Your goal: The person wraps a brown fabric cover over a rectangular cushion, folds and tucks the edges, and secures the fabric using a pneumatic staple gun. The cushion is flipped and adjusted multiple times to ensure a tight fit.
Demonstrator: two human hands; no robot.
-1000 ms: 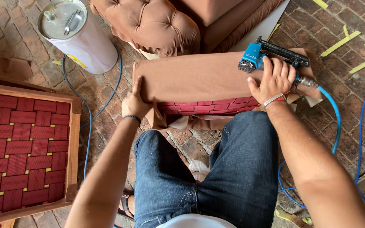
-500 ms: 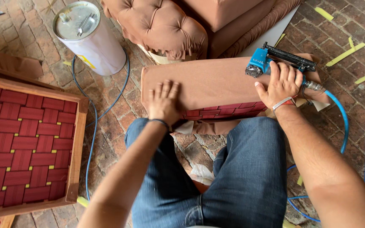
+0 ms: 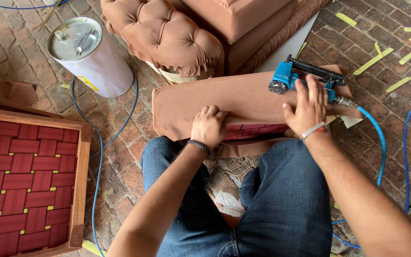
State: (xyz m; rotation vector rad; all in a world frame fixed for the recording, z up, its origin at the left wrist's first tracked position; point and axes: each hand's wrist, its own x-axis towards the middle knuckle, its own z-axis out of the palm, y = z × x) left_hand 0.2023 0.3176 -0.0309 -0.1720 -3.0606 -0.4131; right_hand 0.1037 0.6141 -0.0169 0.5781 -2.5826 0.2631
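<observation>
The brown-covered cushion panel (image 3: 243,102) lies across the brick floor (image 3: 129,157) before my knees. My left hand (image 3: 209,126) clamps fabric over its near edge, keeping it taut; my right hand (image 3: 308,107), fingers spread flat, rests beside the blue staple gun (image 3: 300,76) at the panel's right end.

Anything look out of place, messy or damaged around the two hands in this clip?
Nothing damaged. The brown fabric is only partly pulled over its panel, red webbing showing beside the left hand. The right hand rests on the blue staple gun. Yellow strips litter the brick floor.
</observation>
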